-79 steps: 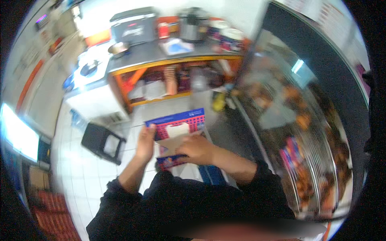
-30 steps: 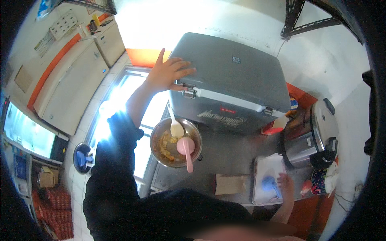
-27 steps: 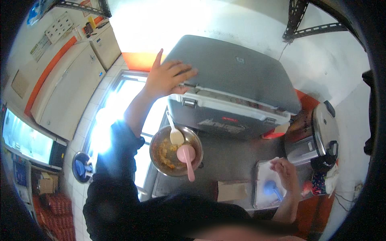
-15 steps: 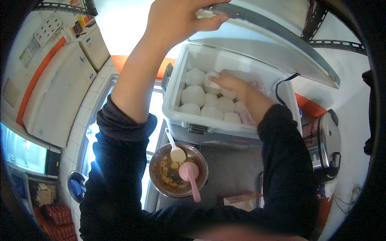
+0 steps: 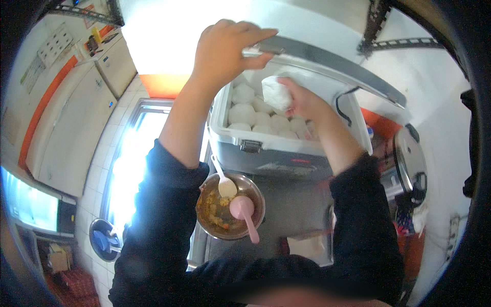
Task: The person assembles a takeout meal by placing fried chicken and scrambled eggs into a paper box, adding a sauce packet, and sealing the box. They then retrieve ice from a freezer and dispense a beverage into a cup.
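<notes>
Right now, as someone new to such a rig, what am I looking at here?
No machine here: this view comes from a wide fisheye camera worn on a person's head, looking down. Their bare left hand holds the raised lid of a grey cool box. Their right hand grips a white bundle over the open box, where similar rounded bundles lie. Nearer, on the dark counter, a metal bowl holds a white spatula and a pink ladle.

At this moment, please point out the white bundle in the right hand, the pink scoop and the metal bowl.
White bundle (image 5: 275, 94): head view, middle of its pale side.
Pink scoop (image 5: 243, 209): head view, on its rounded cup.
Metal bowl (image 5: 259, 198): head view, bare right wall.
</notes>
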Demonstrator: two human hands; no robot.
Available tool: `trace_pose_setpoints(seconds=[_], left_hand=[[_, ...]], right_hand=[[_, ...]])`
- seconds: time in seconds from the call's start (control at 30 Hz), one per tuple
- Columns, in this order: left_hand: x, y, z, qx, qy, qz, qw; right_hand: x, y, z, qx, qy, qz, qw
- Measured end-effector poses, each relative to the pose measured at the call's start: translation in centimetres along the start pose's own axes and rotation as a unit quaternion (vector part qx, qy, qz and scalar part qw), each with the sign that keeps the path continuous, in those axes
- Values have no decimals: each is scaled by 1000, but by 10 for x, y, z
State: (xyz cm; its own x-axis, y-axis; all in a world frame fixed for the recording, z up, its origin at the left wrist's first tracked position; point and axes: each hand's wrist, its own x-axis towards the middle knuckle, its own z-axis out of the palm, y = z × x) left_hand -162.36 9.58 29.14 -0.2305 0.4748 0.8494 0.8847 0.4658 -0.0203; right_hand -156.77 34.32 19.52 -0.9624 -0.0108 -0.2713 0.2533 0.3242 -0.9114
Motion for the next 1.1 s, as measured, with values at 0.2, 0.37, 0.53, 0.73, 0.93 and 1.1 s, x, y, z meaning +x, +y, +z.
trace_pose_setpoints(seconds=[0.2, 0.37, 0.53, 0.73, 0.93, 1.1], left_hand=[[-93, 46, -8, 76, -65, -58, 993], [-197, 124, 5, -66, 57, -267, 960], [-352, 344, 21, -532, -453, -576, 425], [-484, 426, 137, -514, -482, -644, 298], [-504, 441, 217, -430, -366, -454, 689], [-506, 557, 47, -581, -440, -298, 616]], right_hand=[[-282, 51, 56, 200, -45, -156, 966], [-429, 105, 121, 353, 185, -68, 915], [-526, 152, 179, 404, 367, -70, 835], [-637, 171, 258, 416, 453, -109, 781], [-795, 199, 374, 422, 551, -154, 704], [-926, 223, 505, 374, 669, -110, 633]])
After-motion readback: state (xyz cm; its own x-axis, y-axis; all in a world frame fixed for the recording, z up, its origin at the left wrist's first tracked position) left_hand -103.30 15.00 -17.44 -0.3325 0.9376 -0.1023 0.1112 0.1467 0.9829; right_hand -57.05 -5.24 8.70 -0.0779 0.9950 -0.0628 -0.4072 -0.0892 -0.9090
